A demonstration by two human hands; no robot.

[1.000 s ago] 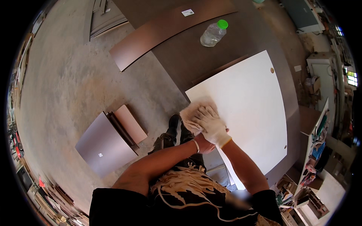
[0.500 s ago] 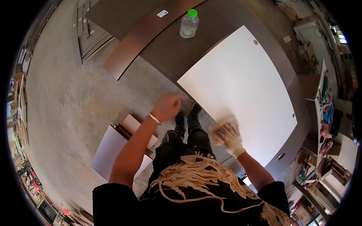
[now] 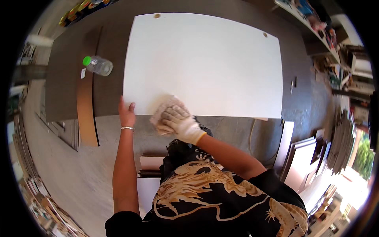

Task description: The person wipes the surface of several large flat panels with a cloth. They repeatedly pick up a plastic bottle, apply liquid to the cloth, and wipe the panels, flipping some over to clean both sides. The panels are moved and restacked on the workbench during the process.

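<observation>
A large white panel [image 3: 209, 67] lies flat on a dark brown table surface [image 3: 110, 91], with two small round brass-coloured spots near its far edge. At the panel's near left corner is my bare left hand [image 3: 127, 114], its thumb apart from the fingers and gripping the edge. My right hand [image 3: 179, 121] wears a white knit glove. Its fingers press a folded pinkish-beige cloth [image 3: 160, 114] over the panel's near edge, part of the cloth hanging past it.
Left of the panel, a clear plastic bottle [image 3: 100, 66] with a green cap lies in view beside a long brown strip [image 3: 87, 126] that overhangs the table. Small dark items [image 3: 294, 84] rest at the right. Boards [image 3: 301, 164] lean at the lower right.
The view has turned, so the panel now lies straight before me. My left hand has come to the panel's near left corner. The right hand has moved along the near edge with the cloth.
</observation>
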